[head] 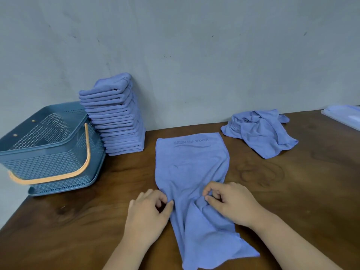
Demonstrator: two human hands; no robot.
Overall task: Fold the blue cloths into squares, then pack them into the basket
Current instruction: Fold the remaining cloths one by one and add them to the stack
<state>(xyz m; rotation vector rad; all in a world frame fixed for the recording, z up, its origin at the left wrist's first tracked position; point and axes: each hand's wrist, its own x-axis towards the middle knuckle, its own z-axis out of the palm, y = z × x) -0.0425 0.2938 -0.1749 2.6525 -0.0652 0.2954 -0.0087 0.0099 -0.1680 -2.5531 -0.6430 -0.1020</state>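
Left hand (148,209) and right hand (231,201) pinch the blue cloth (191,164) — printed "YOGA FITNESS" — fingers (212,187) curled.

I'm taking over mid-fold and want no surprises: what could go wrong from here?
1. The flat cloth is bunched and wrinkled where the left hand and right hand pinch it. Folding it now would likely give a skewed shape, not a square.
2. The folded stack is tall and leans. Adding to it or bumping it may topple it.
3. The basket sits at the left corner of the table, so a nudge could push it off.
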